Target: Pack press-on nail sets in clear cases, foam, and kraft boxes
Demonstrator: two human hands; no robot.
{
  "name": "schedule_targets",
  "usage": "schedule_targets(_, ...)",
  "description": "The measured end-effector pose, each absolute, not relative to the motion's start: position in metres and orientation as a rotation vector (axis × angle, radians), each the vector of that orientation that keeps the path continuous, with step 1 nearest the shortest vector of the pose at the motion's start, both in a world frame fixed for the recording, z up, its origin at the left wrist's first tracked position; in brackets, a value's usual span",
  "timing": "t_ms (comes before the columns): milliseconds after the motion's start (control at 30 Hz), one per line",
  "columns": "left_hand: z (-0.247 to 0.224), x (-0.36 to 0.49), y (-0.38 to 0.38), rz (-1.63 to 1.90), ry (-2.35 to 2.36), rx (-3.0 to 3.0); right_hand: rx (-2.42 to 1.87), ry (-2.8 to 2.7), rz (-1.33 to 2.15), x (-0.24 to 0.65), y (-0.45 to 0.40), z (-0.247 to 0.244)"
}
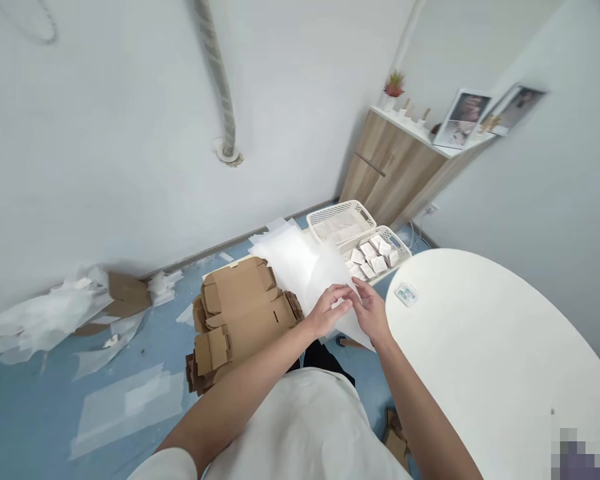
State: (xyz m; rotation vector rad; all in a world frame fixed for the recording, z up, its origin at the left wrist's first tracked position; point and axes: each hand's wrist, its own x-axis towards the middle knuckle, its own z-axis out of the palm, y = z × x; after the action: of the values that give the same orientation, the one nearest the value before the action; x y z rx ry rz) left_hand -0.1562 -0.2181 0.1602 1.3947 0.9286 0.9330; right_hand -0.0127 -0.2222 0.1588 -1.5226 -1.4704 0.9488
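Observation:
A thin white foam sheet (331,275) hangs in front of me. My left hand (330,310) and my right hand (371,312) are close together at its near part, fingers closed on it; the exact grip is partly hidden. Beyond it lies a stack of white foam sheets (287,250). Left of my hands is a pile of flattened brown cardboard boxes (243,287). Just past my fingers, a white plastic basket (405,252) holds several small white packets (379,264).
Behind that, another white basket (310,219) holds flat pale items. A round white table (485,353) stands at right, with a small clear packet (407,295) near its edge. Foam scraps (55,310) and cardboard (127,293) litter the blue floor. A wooden cabinet (395,167) stands by the wall.

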Motion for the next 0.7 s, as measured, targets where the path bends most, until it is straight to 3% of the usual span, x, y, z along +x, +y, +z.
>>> schedule_targets(300,0.141,-0.095,-0.245,0.840,1.356,1.424,-1.650,-0.861,0.771,0.075,-0.323,0.176)
schedule_targets(433,0.122,-0.056,-0.247,0.579,1.096,1.307,-1.657,-0.626,0.747,0.111,-0.362,0.173)
schedule_targets(700,0.097,0.054,-0.274,0.456,0.990,1.518,-1.820,-0.329,0.580,0.205,-0.440,0.136)
